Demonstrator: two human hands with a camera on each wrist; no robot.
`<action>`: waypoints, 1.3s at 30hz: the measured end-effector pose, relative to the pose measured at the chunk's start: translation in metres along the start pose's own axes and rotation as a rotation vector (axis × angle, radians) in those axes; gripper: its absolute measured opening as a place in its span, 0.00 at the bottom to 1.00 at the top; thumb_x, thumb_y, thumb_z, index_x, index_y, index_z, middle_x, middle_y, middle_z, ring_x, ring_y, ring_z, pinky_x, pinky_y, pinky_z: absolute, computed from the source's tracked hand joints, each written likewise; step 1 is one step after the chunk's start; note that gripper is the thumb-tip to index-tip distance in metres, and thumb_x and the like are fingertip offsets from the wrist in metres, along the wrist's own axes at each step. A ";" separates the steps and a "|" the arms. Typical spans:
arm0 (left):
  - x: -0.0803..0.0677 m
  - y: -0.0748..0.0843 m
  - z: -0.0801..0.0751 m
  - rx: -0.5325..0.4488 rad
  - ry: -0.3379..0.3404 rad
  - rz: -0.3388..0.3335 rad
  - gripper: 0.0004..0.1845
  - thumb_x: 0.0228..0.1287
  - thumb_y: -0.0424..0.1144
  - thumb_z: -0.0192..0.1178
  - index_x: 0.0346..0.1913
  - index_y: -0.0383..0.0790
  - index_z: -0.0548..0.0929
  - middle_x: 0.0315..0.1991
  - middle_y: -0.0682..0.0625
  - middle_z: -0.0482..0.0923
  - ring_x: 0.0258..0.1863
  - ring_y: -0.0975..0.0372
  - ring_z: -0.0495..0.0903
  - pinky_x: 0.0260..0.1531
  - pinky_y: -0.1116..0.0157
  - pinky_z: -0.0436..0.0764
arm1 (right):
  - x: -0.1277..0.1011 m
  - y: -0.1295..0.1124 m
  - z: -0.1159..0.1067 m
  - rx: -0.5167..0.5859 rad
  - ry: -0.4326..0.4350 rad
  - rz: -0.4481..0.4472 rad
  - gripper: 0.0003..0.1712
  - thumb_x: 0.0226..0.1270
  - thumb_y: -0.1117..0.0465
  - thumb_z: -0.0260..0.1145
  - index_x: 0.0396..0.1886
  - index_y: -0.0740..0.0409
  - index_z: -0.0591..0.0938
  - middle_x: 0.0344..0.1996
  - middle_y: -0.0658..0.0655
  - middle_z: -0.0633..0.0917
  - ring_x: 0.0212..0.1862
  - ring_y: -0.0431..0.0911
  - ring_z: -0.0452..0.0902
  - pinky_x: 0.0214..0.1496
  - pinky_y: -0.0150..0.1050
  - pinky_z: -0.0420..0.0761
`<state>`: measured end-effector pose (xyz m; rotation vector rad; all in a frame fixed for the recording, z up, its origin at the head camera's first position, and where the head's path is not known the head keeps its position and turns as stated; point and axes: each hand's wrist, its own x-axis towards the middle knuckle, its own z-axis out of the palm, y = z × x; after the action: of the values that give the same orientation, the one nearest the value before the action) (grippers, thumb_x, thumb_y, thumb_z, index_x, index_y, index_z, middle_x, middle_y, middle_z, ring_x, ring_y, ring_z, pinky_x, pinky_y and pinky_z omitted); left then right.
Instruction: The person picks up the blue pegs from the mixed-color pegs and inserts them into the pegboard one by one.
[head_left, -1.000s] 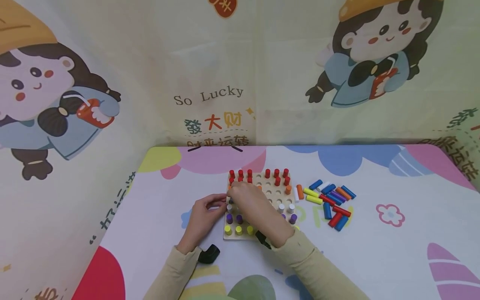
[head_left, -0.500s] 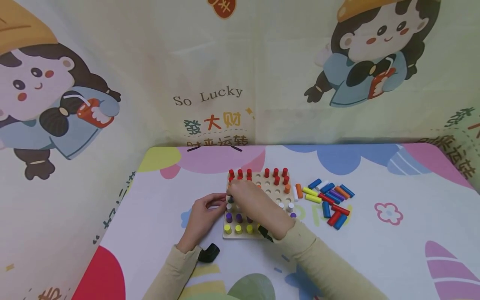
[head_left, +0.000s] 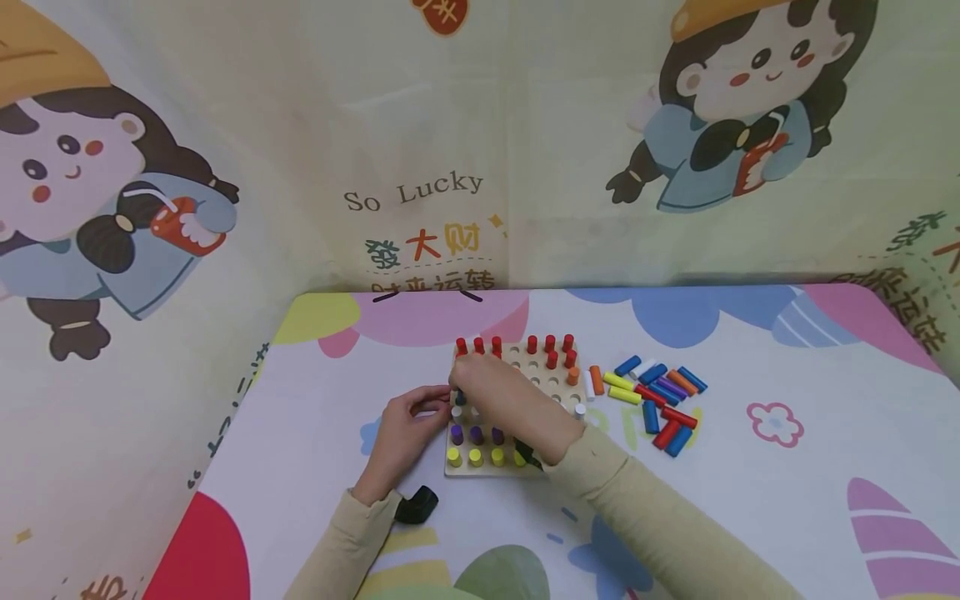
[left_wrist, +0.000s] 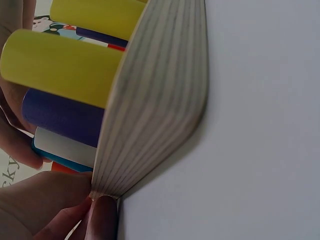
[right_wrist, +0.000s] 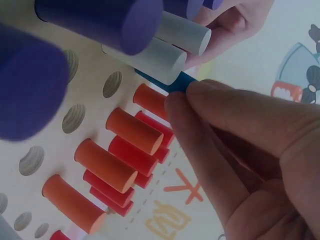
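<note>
A wooden peg board [head_left: 551,385] lies mid-table with red, orange, white, purple and yellow pegs standing in it. My right hand [head_left: 459,385] reaches across it and pinches a blue peg [right_wrist: 175,82] that stands at the board's left side, beside the orange pegs [right_wrist: 132,131]. My left hand [head_left: 442,403] pinches the board's left edge [left_wrist: 155,100] between thumb and fingertips [left_wrist: 102,215]. In the left wrist view a yellow peg [left_wrist: 60,65], a purple peg [left_wrist: 65,117] and a white peg [left_wrist: 65,147] stick out of the board.
Several loose coloured pegs [head_left: 660,400] lie in a heap right of the board, with an orange one [head_left: 597,381] nearest to it. A printed curtain [head_left: 420,192] closes off the table's far and left sides. The patterned tablecloth [head_left: 787,483] stretches to the right.
My right hand and forearm have shifted slightly left and away over the board, uncovering more purple and yellow pegs. The left hand stays at the board's edge.
</note>
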<state>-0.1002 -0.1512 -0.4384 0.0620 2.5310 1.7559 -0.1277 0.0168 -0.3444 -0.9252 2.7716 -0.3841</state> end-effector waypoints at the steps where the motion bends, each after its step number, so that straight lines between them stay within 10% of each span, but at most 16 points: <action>1: -0.002 0.004 0.000 0.003 0.001 -0.001 0.16 0.64 0.32 0.66 0.54 0.35 0.84 0.50 0.43 0.85 0.47 0.55 0.84 0.42 0.79 0.78 | 0.001 0.000 -0.001 0.011 -0.009 -0.005 0.15 0.59 0.65 0.74 0.46 0.59 0.88 0.40 0.53 0.88 0.39 0.41 0.82 0.48 0.33 0.84; 15: -0.011 0.030 0.000 0.038 0.015 -0.029 0.15 0.63 0.29 0.65 0.52 0.32 0.84 0.48 0.41 0.85 0.46 0.53 0.84 0.43 0.75 0.81 | 0.015 0.025 -0.004 0.167 -0.086 -0.167 0.11 0.66 0.66 0.69 0.47 0.58 0.88 0.44 0.53 0.88 0.46 0.41 0.82 0.54 0.35 0.82; 24: 0.002 -0.002 0.001 0.037 0.018 -0.017 0.16 0.63 0.35 0.68 0.54 0.38 0.85 0.49 0.46 0.85 0.46 0.58 0.84 0.43 0.75 0.81 | 0.020 0.029 -0.001 0.173 -0.099 -0.161 0.12 0.64 0.65 0.70 0.47 0.57 0.88 0.43 0.52 0.89 0.45 0.41 0.83 0.54 0.34 0.82; 39: 0.002 -0.005 0.000 0.055 0.007 0.003 0.16 0.63 0.36 0.67 0.54 0.39 0.85 0.48 0.47 0.85 0.45 0.59 0.84 0.46 0.68 0.83 | 0.017 0.027 -0.003 0.140 -0.097 -0.171 0.12 0.64 0.62 0.71 0.48 0.53 0.88 0.42 0.49 0.87 0.41 0.39 0.79 0.50 0.32 0.81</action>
<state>-0.1024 -0.1533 -0.4432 0.0619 2.5847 1.6908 -0.1568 0.0276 -0.3513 -1.1174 2.5498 -0.5379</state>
